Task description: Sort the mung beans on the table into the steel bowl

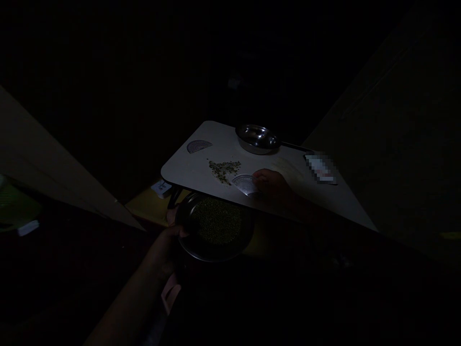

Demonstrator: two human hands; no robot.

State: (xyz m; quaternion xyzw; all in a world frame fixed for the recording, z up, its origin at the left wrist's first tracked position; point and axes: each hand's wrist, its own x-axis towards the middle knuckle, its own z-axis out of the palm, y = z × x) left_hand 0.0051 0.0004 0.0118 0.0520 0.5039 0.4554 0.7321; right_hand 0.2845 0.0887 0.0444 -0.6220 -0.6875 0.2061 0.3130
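Pretty dim shot, but going left to right: the left hand comes up from the bottom and has a dark metal plate gripped by its rim, thumb hooked over the top edge and fingers curled round the far side, so it's a firm pinch. That round plate sits just below the near edge of a white folding table, loaded with a flat layer of green mung beans, small and grainy. Up beyond those fingers, a spare grey half-round plastic scraper lies flat near the table's far left corner. Moving right, a loose, scattered heap of beans sits on the smooth tabletop, right up against a second, paler half-round scraper. Its long straight edge runs roughly left to right, sloping down a bit, and it's tilted on the table. The right hand is closed over the scraper's right end, fingers resting on it, not spread wide. Past those fingers, a shiny steel bowl sits at the far edge, and a pixelated packet lies off to the right, too blurred to read.
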